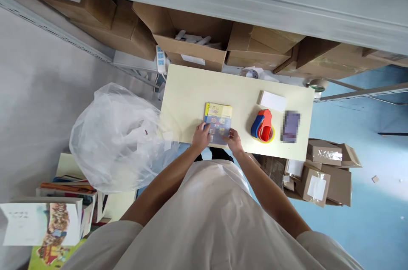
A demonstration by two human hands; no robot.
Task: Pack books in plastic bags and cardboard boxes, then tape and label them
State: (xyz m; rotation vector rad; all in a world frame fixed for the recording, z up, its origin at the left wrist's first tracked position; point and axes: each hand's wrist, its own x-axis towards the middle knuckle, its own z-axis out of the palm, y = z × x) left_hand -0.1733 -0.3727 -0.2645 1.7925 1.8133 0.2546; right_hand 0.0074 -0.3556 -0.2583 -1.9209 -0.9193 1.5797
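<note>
A book with a yellow, blue and grey-violet cover lies near the front edge of the pale table. Its surface looks glossy. My left hand grips the lower left edge, thumb on the cover. On the lower right edge, the fingers of my right hand are closed around the book's side. To the right of the book stands a red and blue tape dispenser with a yellow roll. Behind the dispenser lies a white box or stack of cards.
A blurred-out dark rectangle lies at the table's right. A large clear plastic bag bulges on the left, above stacked books. Cardboard boxes line the shelf behind; more boxes sit on the floor right. A power strip hangs nearby.
</note>
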